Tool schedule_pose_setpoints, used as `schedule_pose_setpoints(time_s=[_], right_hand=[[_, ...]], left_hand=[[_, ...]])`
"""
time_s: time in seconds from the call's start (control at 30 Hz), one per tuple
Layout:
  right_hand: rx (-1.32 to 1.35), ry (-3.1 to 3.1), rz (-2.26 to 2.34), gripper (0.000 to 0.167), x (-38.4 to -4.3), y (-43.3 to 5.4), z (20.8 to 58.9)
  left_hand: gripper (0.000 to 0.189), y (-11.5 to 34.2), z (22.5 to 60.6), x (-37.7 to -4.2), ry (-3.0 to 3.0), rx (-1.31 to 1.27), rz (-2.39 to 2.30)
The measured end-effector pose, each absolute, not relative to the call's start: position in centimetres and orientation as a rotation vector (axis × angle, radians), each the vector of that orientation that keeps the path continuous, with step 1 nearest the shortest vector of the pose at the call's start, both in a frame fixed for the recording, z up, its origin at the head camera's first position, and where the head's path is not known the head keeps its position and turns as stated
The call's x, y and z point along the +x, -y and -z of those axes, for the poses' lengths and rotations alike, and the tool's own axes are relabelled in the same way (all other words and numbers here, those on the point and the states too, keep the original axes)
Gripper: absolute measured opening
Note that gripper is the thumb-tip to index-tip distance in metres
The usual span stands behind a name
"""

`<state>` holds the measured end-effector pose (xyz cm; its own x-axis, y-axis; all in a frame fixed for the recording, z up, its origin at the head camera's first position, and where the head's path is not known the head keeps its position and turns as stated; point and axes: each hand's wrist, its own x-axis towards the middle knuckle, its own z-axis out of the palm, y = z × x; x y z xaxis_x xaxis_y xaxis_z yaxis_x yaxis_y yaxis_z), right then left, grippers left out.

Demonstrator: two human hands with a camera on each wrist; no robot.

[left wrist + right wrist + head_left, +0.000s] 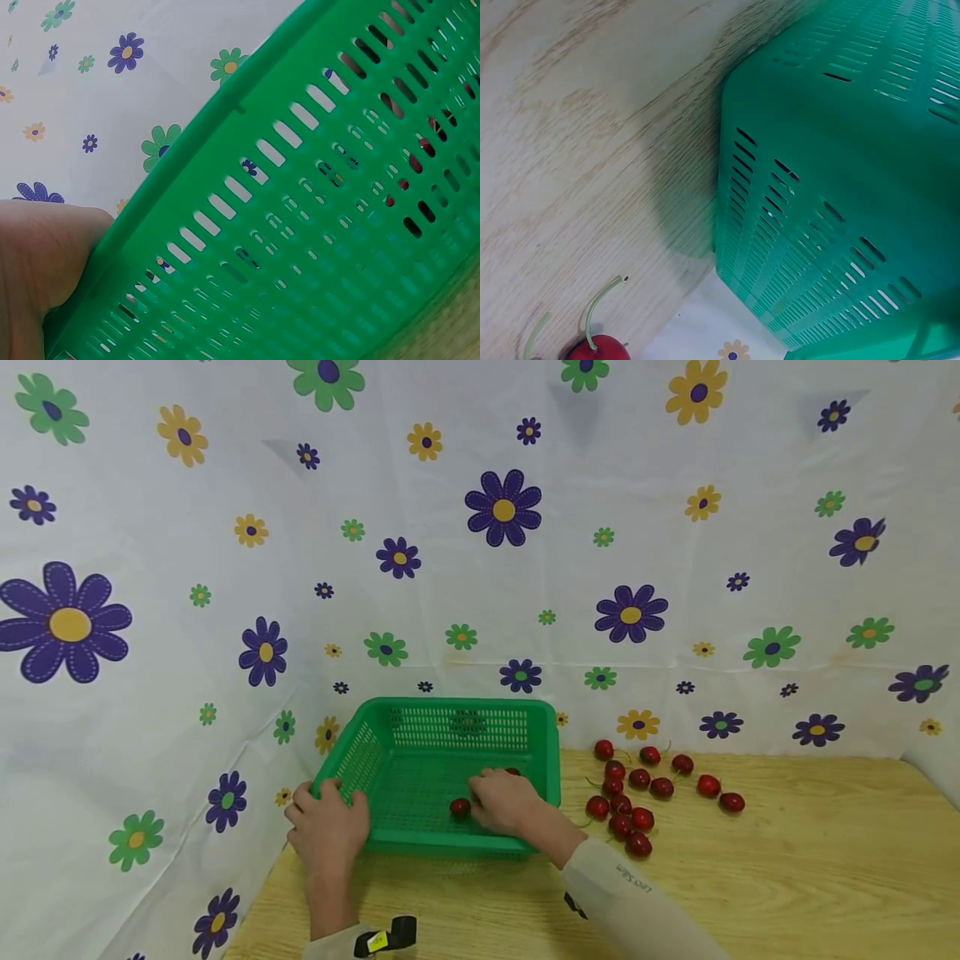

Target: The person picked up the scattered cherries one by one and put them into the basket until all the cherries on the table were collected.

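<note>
A green plastic basket (442, 842) with slotted walls stands on the wooden table. At its left front corner my left hand (330, 831) grips the rim; the left wrist view shows part of that hand (45, 262) against the rim. Inside the basket, toward the right, is my right hand (504, 800), its fingers pointing down and mostly hidden. One red cherry (460, 808) lies just left of those fingers, and another cherry (513, 772) shows behind the hand. Whether the right fingers hold a cherry is hidden. The right wrist view shows the basket's outside, without the hand.
Right of the basket, several loose cherries (620, 825), some with stems, lie on the table (787, 868). A white flower-patterned sheet (450, 593) hangs behind and to the left. One stemmed cherry (600, 349) appears low in the right wrist view.
</note>
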<state>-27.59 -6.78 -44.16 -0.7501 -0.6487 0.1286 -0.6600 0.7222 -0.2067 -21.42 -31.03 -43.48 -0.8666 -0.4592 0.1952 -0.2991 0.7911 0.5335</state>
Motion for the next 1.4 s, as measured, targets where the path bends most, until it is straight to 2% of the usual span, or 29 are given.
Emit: schedule_pose_setpoints(time_s=[0.63,1.4], right_hand=[[1.091,2.834,-0.362,0.009,-27.7,6.3,44.4],[1.015,2.637,-0.651,0.008,-27.6,3.3,42.6]], left_hand=[[0.049,30.6,43.5,-21.6,2.665,0.571,0.705],[0.051,30.9,43.3,-21.7,2.691,0.599,0.697]])
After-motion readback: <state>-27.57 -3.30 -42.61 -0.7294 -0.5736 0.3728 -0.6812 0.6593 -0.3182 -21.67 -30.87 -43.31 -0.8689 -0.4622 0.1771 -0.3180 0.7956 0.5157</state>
